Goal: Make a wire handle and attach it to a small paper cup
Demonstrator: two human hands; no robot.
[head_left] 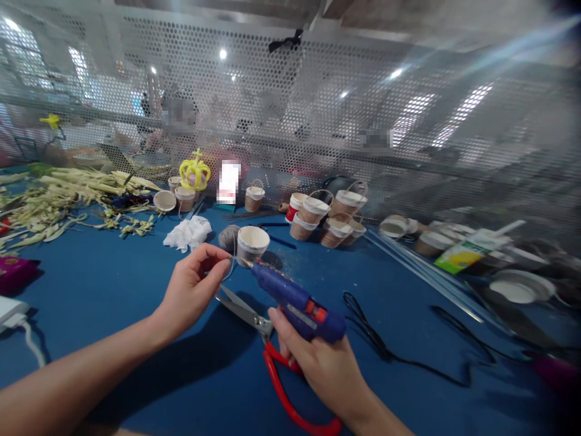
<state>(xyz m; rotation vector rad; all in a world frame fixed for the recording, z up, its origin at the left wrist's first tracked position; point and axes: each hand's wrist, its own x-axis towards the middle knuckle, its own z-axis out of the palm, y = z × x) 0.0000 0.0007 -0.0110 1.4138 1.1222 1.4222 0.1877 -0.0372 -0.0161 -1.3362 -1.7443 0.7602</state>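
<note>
The gun [295, 298] in the right hand [329, 366] looks smooth plastic; beneath lie shiny metal blades [242, 310]; beyond, matt, fuzzy yarn [228, 238].

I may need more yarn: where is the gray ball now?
In the head view, the gray yarn ball sits left of centre on the blue table, just beyond the left hand, between the crumpled white wad and an open cup.

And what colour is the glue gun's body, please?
The gun's body is blue, clearest in the head view.
</note>
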